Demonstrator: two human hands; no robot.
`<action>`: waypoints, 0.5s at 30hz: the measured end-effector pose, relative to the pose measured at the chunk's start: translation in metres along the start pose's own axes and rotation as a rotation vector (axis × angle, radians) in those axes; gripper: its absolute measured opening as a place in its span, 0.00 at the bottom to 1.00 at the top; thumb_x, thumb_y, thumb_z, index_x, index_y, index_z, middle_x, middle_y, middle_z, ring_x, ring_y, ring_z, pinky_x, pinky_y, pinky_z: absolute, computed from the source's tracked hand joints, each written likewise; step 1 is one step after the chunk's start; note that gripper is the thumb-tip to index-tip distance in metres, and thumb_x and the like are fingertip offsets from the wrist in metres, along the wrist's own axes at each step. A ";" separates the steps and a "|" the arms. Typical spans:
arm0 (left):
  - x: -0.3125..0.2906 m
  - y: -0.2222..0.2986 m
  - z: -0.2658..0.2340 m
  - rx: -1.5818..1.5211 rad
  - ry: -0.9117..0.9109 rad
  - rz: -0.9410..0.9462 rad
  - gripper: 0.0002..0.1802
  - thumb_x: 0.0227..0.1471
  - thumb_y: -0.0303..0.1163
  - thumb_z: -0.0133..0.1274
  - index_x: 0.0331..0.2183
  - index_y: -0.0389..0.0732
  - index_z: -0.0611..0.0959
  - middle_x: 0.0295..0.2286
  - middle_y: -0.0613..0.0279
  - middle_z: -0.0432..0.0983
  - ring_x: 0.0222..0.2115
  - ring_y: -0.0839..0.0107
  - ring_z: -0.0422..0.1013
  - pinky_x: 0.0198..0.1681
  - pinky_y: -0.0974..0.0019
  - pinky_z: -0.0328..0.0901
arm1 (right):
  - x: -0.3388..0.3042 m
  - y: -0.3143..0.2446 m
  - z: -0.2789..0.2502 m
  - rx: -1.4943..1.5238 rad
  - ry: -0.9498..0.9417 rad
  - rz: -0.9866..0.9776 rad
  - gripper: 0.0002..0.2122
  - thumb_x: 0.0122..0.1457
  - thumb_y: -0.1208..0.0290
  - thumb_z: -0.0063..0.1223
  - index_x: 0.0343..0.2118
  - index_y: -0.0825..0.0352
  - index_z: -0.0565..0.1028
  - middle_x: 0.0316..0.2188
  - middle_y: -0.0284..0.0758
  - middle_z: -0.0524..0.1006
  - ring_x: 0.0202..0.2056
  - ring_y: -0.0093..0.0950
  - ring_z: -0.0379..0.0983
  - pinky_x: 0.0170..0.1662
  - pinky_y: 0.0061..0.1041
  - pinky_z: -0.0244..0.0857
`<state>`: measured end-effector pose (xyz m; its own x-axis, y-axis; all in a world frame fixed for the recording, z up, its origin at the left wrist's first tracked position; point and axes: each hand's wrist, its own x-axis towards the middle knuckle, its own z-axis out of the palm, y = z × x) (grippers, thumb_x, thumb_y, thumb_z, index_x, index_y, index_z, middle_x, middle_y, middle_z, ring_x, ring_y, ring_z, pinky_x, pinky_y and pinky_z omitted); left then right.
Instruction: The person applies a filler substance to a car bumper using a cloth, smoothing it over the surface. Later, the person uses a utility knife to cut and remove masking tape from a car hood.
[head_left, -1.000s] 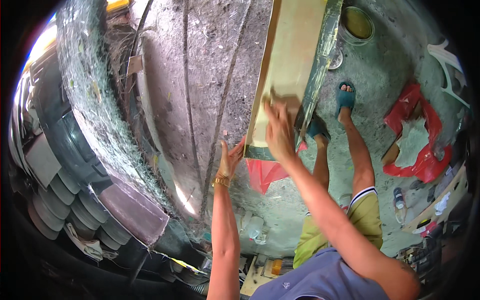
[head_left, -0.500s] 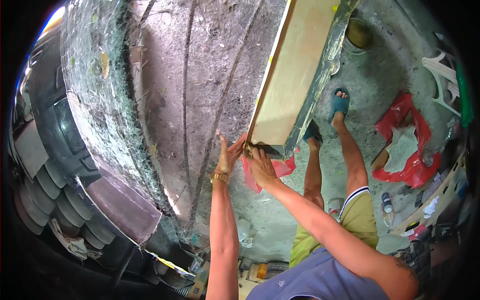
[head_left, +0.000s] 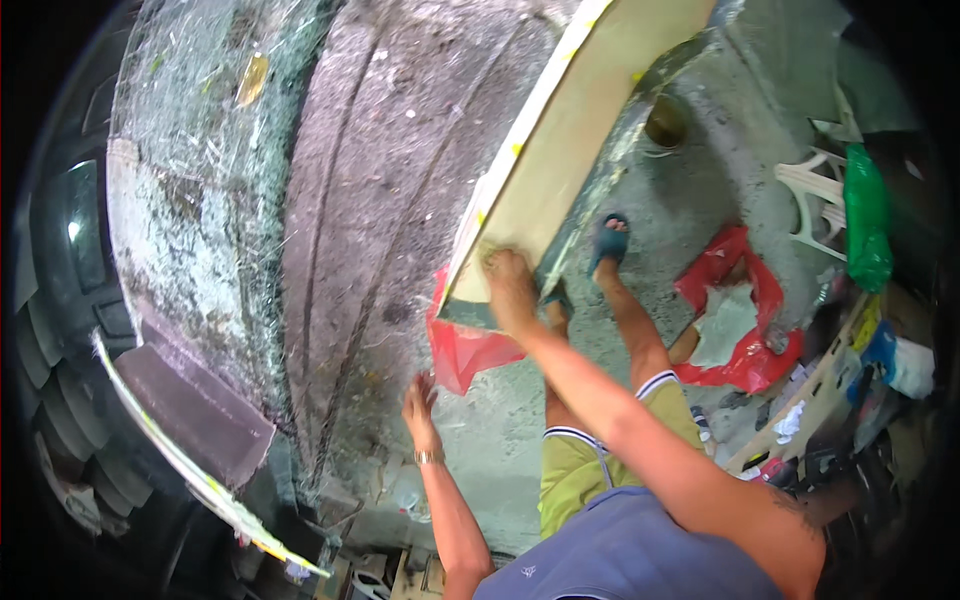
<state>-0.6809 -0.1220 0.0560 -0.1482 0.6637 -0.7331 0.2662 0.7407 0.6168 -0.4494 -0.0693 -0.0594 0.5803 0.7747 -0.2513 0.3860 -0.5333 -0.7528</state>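
Observation:
A long cream strip with a dark backing leans against the big grey worn tyre. My right hand is at the strip's lower end, its fingers curled on the strip. My left hand, with a bracelet at the wrist, lies lower down with fingers apart, touching the tyre's grey face and holding nothing. A red plastic sheet hangs just under the strip's end, between my two hands. My feet in blue sandals stand on the concrete floor below.
A second piece of red plastic lies on the floor at the right. A white plastic chair carries a green bag. A round tin stands beyond the strip. Treaded tyres are stacked at the left.
My right hand slid down the strip from its upper part to its lower end. My left hand dropped away from the strip's end onto the tyre face lower down.

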 end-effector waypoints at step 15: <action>-0.183 -0.165 -0.009 -0.134 0.004 -0.559 0.28 0.55 0.48 0.44 0.50 0.37 0.69 0.43 0.57 0.73 0.41 0.67 0.70 0.40 0.63 0.67 | 0.181 0.038 -0.193 -0.394 -0.285 -0.422 0.19 0.49 0.85 0.39 0.47 0.68 0.67 0.45 0.44 0.67 0.49 0.41 0.62 0.51 0.35 0.59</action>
<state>-0.7060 -0.3655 0.0909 -0.2356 0.1676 -0.9573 0.0237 0.9857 0.1667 -0.1914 -0.0149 -0.0157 0.1287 0.9761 -0.1754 0.8055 -0.2060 -0.5556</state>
